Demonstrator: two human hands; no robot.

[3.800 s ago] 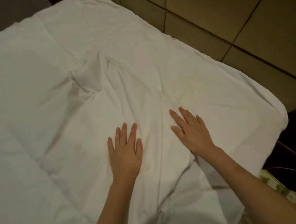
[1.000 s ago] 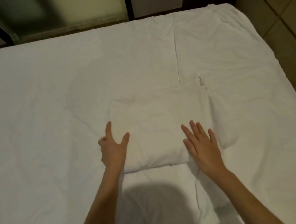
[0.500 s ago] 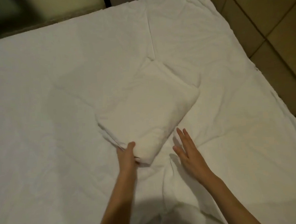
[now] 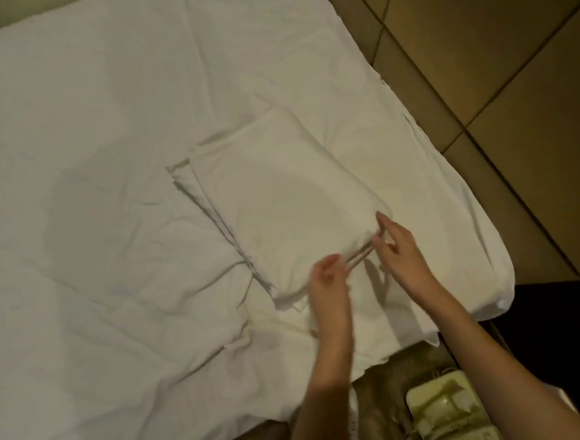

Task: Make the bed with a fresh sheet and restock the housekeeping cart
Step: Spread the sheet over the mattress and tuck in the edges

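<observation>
Your folded white sheet (image 4: 280,200) lies on the bed (image 4: 89,165), right of the frame's centre, turned at an angle with its layered edges stepping out toward the left. The bed's own white cover is creased around it and fills most of the frame.

Your left hand (image 4: 327,282) is at the near edge of the fold, lower centre, its fingers (image 4: 329,261) curled in against the cloth; you cannot tell for certain whether they pinch a layer. Your right hand (image 4: 400,253) is just beside it on the right, its fingers (image 4: 383,222) loosely spread and touching the fold's near corner.

Tan floor tiles (image 4: 493,51) run along the upper right. At the lower right, beside the bed's corner, a pale telephone (image 4: 446,411) sits on a dark mottled surface.
</observation>
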